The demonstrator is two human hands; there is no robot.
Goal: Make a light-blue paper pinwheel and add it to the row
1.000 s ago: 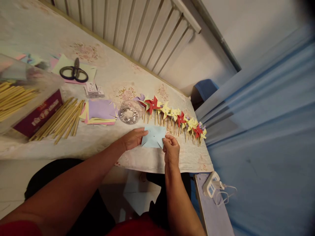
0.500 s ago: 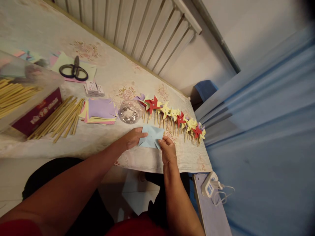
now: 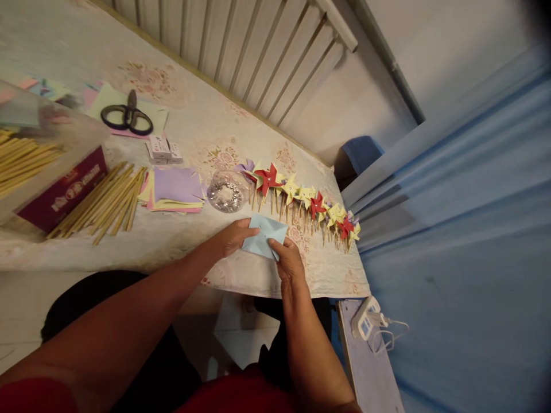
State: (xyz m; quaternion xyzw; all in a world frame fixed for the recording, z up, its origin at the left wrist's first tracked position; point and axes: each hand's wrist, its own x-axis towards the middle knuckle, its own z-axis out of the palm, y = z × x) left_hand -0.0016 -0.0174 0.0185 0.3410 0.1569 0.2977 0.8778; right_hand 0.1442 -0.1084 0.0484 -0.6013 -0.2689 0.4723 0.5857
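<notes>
A light blue paper square (image 3: 262, 243) with cuts running in from its corners is held above the near edge of the table. My left hand (image 3: 236, 236) grips its left side, thumb on top. On its right side my right hand (image 3: 287, 257) is closed, the thumb lying over the paper near its middle. Whatever the fingers do beneath the sheet is hidden. Just beyond the paper stands a clear round container (image 3: 227, 192) of small shiny metal pieces. Finished paper pinwheels (image 3: 269, 179) in red, yellow and purple lie on sticks in a row to the right.
Left of the container are a stack of coloured paper (image 3: 177, 186), loose sticks (image 3: 103, 201), small white boxes (image 3: 161, 149), black-handled scissors (image 3: 129, 117) and a clear bin (image 3: 92, 135) of sticks. A power strip (image 3: 365, 321) sits on a ledge beside the blue curtain (image 3: 451, 229).
My right thumb has moved left from the paper's lower right corner towards its middle. The blue paper has turned slightly. My left hand keeps its hold.
</notes>
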